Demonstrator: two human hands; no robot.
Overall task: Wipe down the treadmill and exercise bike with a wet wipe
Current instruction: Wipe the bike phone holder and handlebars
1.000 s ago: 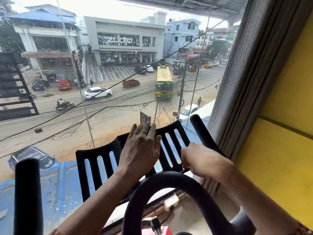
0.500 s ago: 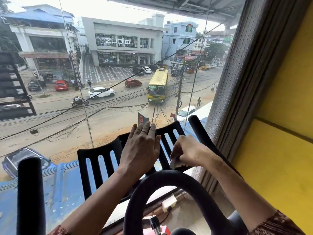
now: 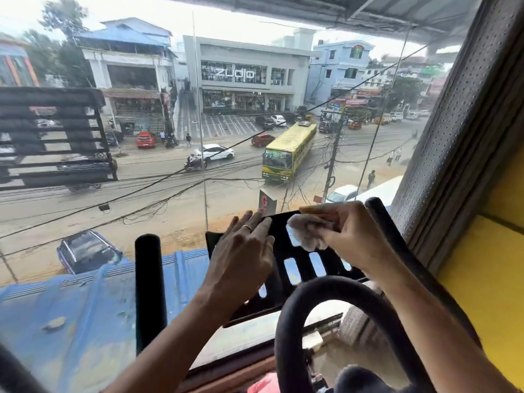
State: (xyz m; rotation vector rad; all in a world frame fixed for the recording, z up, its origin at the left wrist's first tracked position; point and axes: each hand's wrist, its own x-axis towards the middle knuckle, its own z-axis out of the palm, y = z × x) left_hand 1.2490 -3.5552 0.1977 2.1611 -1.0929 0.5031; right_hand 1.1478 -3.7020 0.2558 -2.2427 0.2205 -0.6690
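Through the window [image 3: 158,211]: street with a yellow bus [image 3: 286,154], a white car [image 3: 217,152] and motorcycle [image 3: 195,163] to its left, grey "zudio" building [image 3: 246,75] beyond, wire-tangled pole [image 3: 333,160], blue roof [image 3: 71,313] below, yellow wall [image 3: 487,293] at right.

The left forearm [image 3: 175,336] and the right forearm [image 3: 425,321] are seen uncovered from the wrists back to the lower edge of the view, where both are cut off. A thin, plain metal ring [image 3: 246,228] is worn on one finger of the left grip [image 3: 243,256], near the finger's base; a pale glint is shown on its narrow band. The right grip [image 3: 348,236] is slightly blurred, so its nails cannot be judged, and which finger carries the ring cannot be told for certain.
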